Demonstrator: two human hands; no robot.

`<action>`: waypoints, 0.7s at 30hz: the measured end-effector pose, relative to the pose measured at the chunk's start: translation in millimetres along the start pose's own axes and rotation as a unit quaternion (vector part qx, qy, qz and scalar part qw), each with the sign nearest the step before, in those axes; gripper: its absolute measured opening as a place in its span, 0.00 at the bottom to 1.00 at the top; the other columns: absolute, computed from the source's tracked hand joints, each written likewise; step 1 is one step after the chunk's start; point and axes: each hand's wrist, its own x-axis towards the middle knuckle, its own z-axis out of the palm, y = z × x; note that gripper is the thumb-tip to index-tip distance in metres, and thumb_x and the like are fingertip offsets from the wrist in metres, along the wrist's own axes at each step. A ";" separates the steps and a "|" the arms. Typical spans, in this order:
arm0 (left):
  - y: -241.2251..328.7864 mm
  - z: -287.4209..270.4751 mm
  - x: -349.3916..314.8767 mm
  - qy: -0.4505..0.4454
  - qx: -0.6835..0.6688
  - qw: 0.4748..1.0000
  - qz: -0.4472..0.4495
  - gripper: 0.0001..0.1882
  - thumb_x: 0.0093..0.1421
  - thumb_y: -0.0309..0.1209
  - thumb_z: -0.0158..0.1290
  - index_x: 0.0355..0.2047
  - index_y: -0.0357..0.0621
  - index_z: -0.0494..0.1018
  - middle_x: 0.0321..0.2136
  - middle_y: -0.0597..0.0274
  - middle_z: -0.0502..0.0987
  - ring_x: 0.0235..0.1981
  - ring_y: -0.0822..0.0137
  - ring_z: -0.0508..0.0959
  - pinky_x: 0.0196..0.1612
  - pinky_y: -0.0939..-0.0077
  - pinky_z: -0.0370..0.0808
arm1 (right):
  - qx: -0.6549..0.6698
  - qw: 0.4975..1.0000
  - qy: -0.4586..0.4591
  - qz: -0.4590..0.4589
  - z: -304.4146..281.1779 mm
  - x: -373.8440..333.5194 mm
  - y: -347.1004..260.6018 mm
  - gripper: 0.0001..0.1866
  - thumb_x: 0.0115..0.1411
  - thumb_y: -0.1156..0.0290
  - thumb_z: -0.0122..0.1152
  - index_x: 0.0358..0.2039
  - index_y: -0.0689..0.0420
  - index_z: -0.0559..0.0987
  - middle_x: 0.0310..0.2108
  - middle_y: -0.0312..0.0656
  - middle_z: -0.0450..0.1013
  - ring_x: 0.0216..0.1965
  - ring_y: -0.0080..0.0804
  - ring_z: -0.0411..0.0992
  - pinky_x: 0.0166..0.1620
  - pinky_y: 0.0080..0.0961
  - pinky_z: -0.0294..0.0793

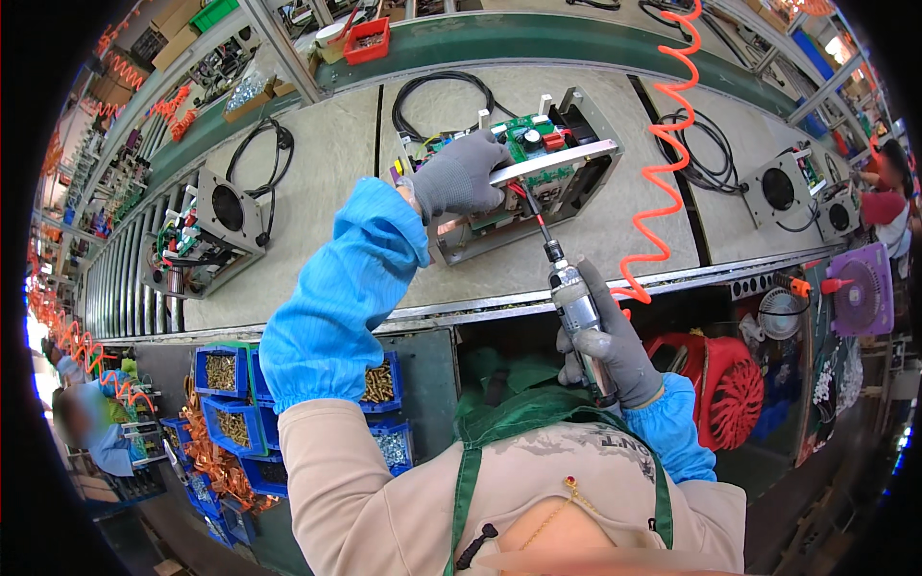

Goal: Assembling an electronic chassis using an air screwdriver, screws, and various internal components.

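In a grey glove, my right hand (619, 346) is wrapped round a silver power screwdriver (574, 302). Its long thin bit points up and away, with the tip at the near side of an open metal-framed machine unit (480, 240). Green circuit boards (533, 134), red wires and a dark fan sit inside that unit. My left hand (466, 173), gloved in grey too, has its fingers curled over the unit's near top edge, beside the end of a pale metal bar (567, 161). Its fingertips are partly hidden. Blue sleeve covers are on both forearms.
Similar units stand left (206, 230) and right (783, 187) on the conveyor bench, with black cables. An orange coiled hose (663, 173) hangs right of my unit. Blue bins (230, 427) of screws sit below left, a red fan (730, 394) below right. Other people are at both sides.
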 end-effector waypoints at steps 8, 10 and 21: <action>3.1 -0.6 -1.7 0.019 -0.009 1.000 0.014 0.23 0.44 0.33 0.57 0.44 0.40 0.75 0.38 0.50 0.72 0.42 0.51 0.73 0.48 0.65 0.71 | -0.050 0.999 0.016 -0.004 0.6 3.5 -4.6 0.50 0.46 0.77 0.57 0.69 0.44 0.47 0.49 0.50 0.64 0.20 0.29 0.71 0.24 0.26 0.78; 0.7 1.7 0.6 0.024 -0.004 0.999 0.023 0.24 0.44 0.33 0.57 0.44 0.40 0.75 0.38 0.49 0.72 0.42 0.51 0.73 0.48 0.64 0.71 | -0.058 0.998 0.019 -0.004 0.4 3.9 -5.9 0.50 0.46 0.77 0.57 0.69 0.45 0.47 0.49 0.50 0.64 0.20 0.29 0.71 0.24 0.26 0.78; 1.8 2.2 0.6 0.028 -0.008 0.999 0.029 0.25 0.44 0.33 0.57 0.44 0.39 0.74 0.37 0.48 0.72 0.41 0.50 0.73 0.47 0.63 0.71 | -0.045 0.999 0.025 0.000 2.5 2.2 -4.8 0.50 0.46 0.78 0.57 0.69 0.44 0.47 0.51 0.50 0.62 0.20 0.28 0.70 0.25 0.26 0.77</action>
